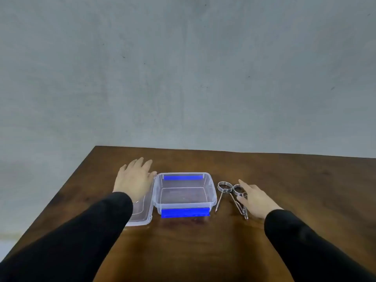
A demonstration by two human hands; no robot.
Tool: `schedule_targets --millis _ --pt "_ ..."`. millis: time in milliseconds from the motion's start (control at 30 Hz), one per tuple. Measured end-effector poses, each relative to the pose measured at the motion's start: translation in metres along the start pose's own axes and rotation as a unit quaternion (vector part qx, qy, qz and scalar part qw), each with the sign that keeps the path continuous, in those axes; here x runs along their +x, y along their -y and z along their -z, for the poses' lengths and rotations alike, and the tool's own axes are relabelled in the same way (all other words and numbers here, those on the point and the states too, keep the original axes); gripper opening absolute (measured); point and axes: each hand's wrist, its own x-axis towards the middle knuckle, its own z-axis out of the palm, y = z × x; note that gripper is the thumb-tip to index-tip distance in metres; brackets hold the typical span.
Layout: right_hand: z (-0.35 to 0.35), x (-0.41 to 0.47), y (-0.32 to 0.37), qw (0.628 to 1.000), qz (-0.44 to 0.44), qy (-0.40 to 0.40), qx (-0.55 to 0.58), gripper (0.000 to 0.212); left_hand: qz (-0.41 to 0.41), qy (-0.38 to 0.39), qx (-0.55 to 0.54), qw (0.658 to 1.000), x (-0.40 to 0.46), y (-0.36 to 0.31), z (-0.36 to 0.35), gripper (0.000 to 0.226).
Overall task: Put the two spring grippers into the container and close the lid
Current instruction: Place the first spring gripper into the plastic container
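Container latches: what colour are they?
Bright blue, on the clear container; the near latch shows best in the head view.

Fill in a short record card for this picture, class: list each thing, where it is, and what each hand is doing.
box: clear plastic box with blue clips, open, nothing inside, mid-table
lid: clear lid lying flat left of the box
spring grippers: two metal spring grippers side by side, right of the box
left hand: left hand open, flat over the lid
right hand: right hand open, fingers at the nearer spring gripper, no grip yet
table: brown wooden table
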Motion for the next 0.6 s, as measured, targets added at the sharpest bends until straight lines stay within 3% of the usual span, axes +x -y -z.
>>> schedule_targets --millis 133,300,600 --pt "-0.014 -0.003 -0.007 0.999 -0.042 0.02 -0.012 0.064 0.061 0.045 0.021 0.997 -0.015 0.027 -0.032 0.053" --pt "-0.017 -0.008 -0.008 0.998 -0.057 -0.012 -0.005 0.054 0.051 0.084 -0.012 0.995 -0.022 0.034 -0.066 0.046" --pt "-0.021 -0.004 -0.015 0.997 -0.051 -0.045 -0.021 0.062 0.037 0.124 -0.051 0.99 -0.018 0.042 -0.099 0.052"
